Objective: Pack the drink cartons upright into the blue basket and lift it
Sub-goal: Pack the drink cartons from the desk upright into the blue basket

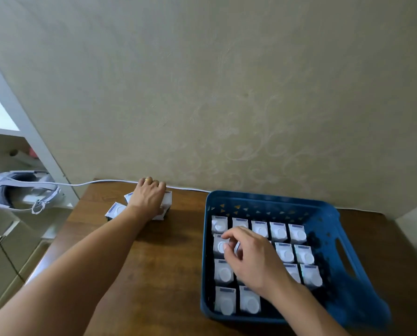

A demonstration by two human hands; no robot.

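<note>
The blue basket [270,197] stands on the right of the wooden table [154,263]. Several white drink cartons [279,231] stand upright in rows inside it. My right hand [253,260] hovers over the basket's left middle, its fingers curled round a carton [237,246] that is mostly hidden between them. At the table's far left, my left hand [148,197] lies over a small group of loose cartons [116,209], with its fingers wrapped over one carton [167,198]. The right columns of the basket hold no cartons.
A white cable [93,182] runs along the table's back edge against the patterned wall. A white headset [21,190] lies on a surface left of the table, below a white shelf unit [33,137]. The basket has a handle slot [345,255] on its right side.
</note>
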